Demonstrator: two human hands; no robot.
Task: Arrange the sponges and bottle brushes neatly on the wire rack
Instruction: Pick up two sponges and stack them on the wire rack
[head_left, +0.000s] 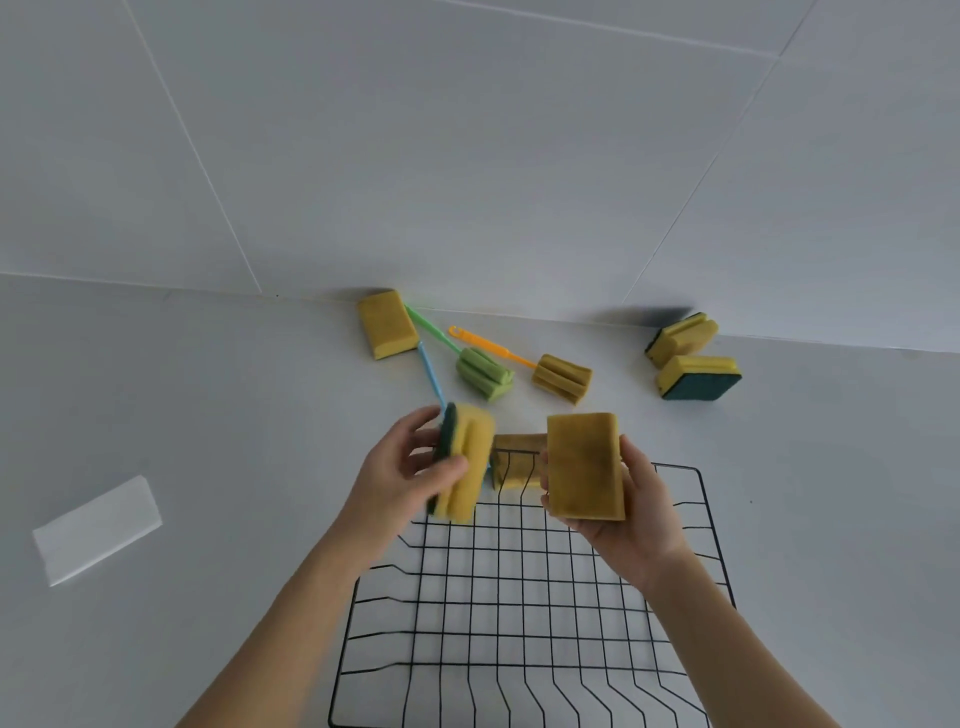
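A pale grey desk (156, 395) is seen from above, meeting a wall of large pale tiles along its far edge. A black wire rack (524, 597), a grid of thin rods with raised sides, lies at the near edge, its near end cut off by the frame.

The left hand (410, 467) is clamped on a grooved yellow sponge (467, 457) with a dark green scouring layer, held on edge above the rack's far left corner; it is slightly blurred. The right hand (623, 509) is closed around a flat rectangular ochre sponge (584, 465) of porous foam, held upright over the rack's far right part.

Between the hands, a further ochre sponge (514, 457) is partly hidden at the rack's far edge; whether it lies inside cannot be told.

Beyond the rack, three bottle brushes lie on the desk: a green-handled brush (483, 371) with a ribbed green foam head, an orange-handled brush (561, 376) with a ribbed ochre head, and a blue handle (431, 374) whose head is hidden behind the left hand's sponge. A flat ochre sponge by the wall (387, 325) lies at the far edge. Toward the far right corner, two yellow sponges (696, 356) with green backing touch each other.

A folded white cloth or paper (96, 527) lies near the left edge; its material is unclear.
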